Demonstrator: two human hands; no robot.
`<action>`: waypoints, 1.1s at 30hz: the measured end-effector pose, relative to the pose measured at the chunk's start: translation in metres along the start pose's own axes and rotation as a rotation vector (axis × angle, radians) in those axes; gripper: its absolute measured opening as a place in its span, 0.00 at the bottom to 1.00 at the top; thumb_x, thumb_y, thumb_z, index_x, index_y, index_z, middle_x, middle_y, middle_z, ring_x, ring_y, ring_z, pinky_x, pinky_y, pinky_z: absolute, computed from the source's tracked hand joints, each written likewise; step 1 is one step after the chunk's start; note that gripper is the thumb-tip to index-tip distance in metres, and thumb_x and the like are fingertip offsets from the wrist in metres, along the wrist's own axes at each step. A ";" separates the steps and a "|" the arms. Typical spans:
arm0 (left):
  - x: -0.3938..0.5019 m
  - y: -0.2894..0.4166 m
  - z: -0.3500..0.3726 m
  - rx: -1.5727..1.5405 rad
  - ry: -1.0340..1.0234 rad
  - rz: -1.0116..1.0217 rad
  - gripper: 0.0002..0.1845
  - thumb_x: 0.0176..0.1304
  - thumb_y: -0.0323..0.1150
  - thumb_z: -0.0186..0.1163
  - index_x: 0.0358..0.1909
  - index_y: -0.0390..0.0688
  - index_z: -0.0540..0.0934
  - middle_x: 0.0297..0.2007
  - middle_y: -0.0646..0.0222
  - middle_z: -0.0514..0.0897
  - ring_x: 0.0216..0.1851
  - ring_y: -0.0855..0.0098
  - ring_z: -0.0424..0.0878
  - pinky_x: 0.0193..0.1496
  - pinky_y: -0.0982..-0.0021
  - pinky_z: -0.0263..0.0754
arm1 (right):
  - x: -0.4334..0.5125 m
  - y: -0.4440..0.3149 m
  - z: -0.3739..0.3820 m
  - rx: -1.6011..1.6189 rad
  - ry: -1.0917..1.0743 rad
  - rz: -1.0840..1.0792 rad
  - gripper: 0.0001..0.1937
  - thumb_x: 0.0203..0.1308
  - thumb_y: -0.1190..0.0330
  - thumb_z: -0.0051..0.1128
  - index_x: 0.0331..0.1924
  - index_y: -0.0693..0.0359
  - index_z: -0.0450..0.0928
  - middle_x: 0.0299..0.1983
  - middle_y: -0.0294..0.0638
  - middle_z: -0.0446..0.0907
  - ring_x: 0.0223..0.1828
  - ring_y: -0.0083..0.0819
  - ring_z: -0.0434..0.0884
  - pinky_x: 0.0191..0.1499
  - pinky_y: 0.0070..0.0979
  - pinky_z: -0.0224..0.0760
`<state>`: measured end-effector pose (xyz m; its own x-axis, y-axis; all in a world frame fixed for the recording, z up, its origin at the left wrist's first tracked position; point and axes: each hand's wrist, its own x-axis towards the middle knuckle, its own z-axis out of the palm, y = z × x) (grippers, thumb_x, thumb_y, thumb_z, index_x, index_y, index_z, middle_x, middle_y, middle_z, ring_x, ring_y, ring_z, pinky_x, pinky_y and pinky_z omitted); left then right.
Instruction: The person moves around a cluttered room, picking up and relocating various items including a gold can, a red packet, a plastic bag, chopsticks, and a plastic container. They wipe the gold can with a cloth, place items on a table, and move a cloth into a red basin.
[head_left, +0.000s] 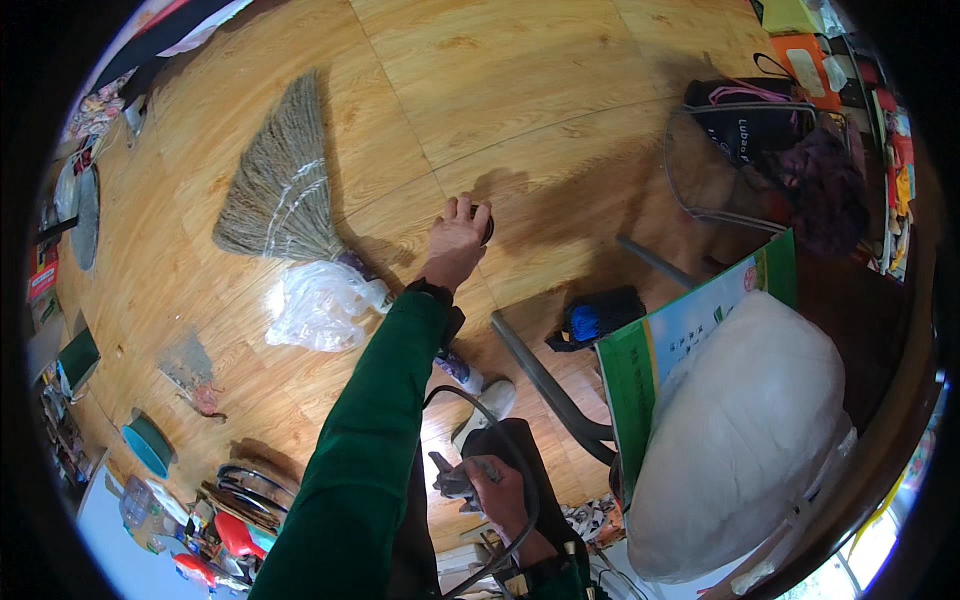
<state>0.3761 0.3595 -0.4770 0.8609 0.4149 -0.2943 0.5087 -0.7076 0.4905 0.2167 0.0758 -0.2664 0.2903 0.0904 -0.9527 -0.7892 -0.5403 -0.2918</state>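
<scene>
My left hand (456, 238), at the end of a green sleeve, is stretched out over the wood-patterned floor (480, 82). Its fingers curl over a small dark round object (487, 225), mostly hidden by the hand. Close to my body, my right hand (496, 487) grips a crumpled grey cloth (457, 484). A straw broom head (281, 184) lies left of my left hand. Against the broom's neck rests a crumpled clear plastic bag (322, 304), which hides part of the handle.
On the right, a large white stuffed bag (742, 442) leans against a green box (634, 405). Grey metal tube legs (551, 382) and a black mesh holder with blue inside (592, 319) stand nearby. A teal basin (148, 446) and household clutter line the left.
</scene>
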 end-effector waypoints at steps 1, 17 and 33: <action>0.007 0.004 0.007 0.001 0.007 0.030 0.41 0.45 0.35 0.75 0.63 0.49 0.67 0.63 0.54 0.66 0.65 0.50 0.65 0.54 0.52 0.76 | 0.000 -0.004 -0.001 -0.056 0.017 0.028 0.07 0.66 0.69 0.60 0.42 0.64 0.83 0.34 0.34 0.84 0.33 0.18 0.80 0.36 0.18 0.75; -0.055 0.011 -0.013 -0.148 0.114 0.013 0.47 0.52 0.37 0.73 0.72 0.41 0.59 0.66 0.49 0.67 0.69 0.47 0.63 0.64 0.50 0.67 | -0.013 0.031 0.002 0.266 -0.176 0.125 0.13 0.67 0.61 0.62 0.46 0.62 0.81 0.31 0.29 0.79 0.27 0.15 0.75 0.28 0.17 0.71; -0.411 0.123 -0.258 -0.996 -0.339 -0.176 0.45 0.55 0.33 0.71 0.72 0.39 0.59 0.67 0.51 0.66 0.65 0.59 0.69 0.66 0.62 0.66 | -0.202 -0.064 0.014 0.320 -0.350 -0.156 0.24 0.71 0.44 0.47 0.41 0.56 0.81 0.28 0.28 0.77 0.29 0.18 0.74 0.29 0.18 0.65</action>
<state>0.0860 0.2492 -0.0836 0.8067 0.1761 -0.5641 0.5325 0.1973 0.8231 0.2010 0.1036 -0.0570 0.2626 0.4549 -0.8509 -0.8930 -0.2194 -0.3929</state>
